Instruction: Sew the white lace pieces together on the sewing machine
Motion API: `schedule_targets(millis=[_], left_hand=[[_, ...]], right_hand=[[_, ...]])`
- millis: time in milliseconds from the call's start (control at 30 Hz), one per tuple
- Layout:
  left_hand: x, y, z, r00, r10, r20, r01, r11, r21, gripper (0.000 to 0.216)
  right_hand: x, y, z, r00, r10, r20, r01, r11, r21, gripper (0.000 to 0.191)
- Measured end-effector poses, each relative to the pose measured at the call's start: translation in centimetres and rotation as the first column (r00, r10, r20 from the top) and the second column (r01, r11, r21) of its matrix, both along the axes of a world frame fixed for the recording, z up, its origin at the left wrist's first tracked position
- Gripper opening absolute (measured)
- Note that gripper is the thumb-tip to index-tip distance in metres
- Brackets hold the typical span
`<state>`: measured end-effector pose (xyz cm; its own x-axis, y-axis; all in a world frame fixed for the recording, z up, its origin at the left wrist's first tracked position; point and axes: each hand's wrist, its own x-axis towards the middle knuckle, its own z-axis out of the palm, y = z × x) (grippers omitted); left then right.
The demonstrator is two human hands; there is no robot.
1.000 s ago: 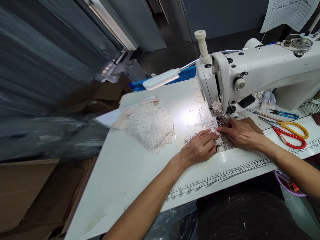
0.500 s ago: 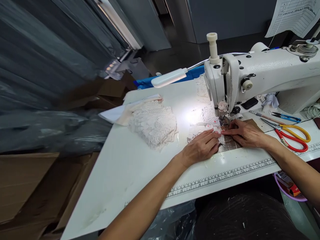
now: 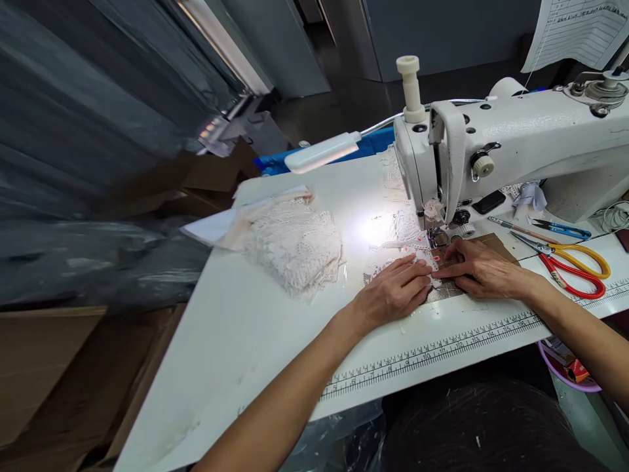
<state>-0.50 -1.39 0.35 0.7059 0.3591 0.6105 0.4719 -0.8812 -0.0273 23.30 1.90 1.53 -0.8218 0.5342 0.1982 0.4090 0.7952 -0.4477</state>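
A white sewing machine [image 3: 515, 141] stands on the white table [image 3: 246, 328]. A small white lace piece [image 3: 422, 257] lies in front of its presser foot [image 3: 436, 236]. My left hand [image 3: 393, 292] rests flat on the lace, fingers stretched toward the foot. My right hand [image 3: 479, 267] lies on the other side, fingers pressed down on the lace edge and the metal plate. The two sets of fingertips almost meet. Lace trails back under the machine [image 3: 398, 226].
A heap of white lace [image 3: 289, 246] lies at the left of the table beside a lamp head [image 3: 322, 152]. Red-and-yellow scissors [image 3: 572, 262] and blue snips [image 3: 563, 229] lie right of the machine. A ruler strip [image 3: 442, 347] runs along the front edge. Cardboard boxes [image 3: 49, 373] stand left.
My right hand's fingers have shifted slightly left and closer to my left hand. The view has swung a little; the lace piece stays by the presser foot.
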Motion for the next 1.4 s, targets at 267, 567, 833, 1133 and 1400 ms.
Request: schedule_targets(millis=[267,567,833,1133,1400], left_hand=[[-0.4,0.3,0.8,0.976,0.194,0.103,-0.198,0.98,0.027,0.01],[-1.1,0.7,0.1,0.967,0.238,-0.086,-0.246,0.965,-0.094,0.025],[-1.0,0.6,1.0,0.966,0.255,-0.041,-0.256,0.967,-0.008,0.022],[-0.6,1.0,0.1,0.981,0.179,-0.07,-0.186,0.978,-0.098,0.03],[-0.5,1.6,-0.1,0.962,0.19,-0.198,-0.215,0.97,-0.113,0.037]], right_hand=[[-0.4,-0.8,0.4,0.996,-0.067,0.064,0.064,0.997,0.048,0.037],[-0.4,-0.9,0.3,0.995,-0.077,0.06,0.072,0.994,0.077,0.037],[-0.3,-0.6,-0.1,0.999,-0.047,0.021,0.045,0.995,0.086,0.035],[-0.4,-0.7,0.1,0.999,-0.042,0.02,0.041,0.996,0.074,0.036],[-0.6,-0.6,-0.2,0.998,-0.059,0.01,0.058,0.995,0.078,0.037]])
